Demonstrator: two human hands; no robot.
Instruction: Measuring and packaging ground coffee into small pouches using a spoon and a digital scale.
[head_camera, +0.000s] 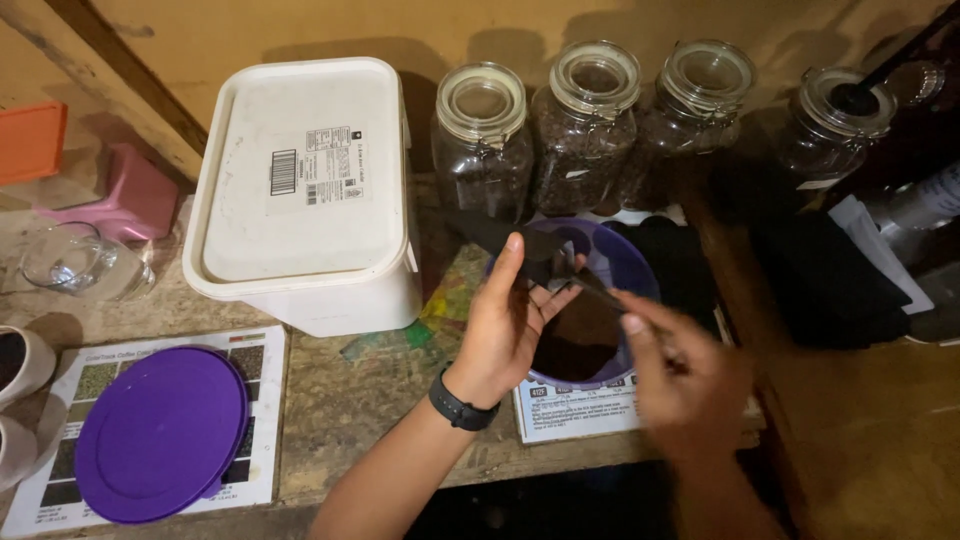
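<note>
Over round purple bowl (628, 262): 2 hands, dark scoop (560, 262).

The left hand (510, 325) is raised with its palm turned rightward and the wrist bent back, the forearm running up from the lower middle of the view. A dark band wraps the left wrist. Its thumb points up and the fingers (556, 300) curl loosely inward, half open. The right hand (680, 375) comes in from the lower right, blurred, back of the hand toward the camera. Its thumb and forefinger are pinched together, pointing toward the left hand's fingers, close to them
</note>
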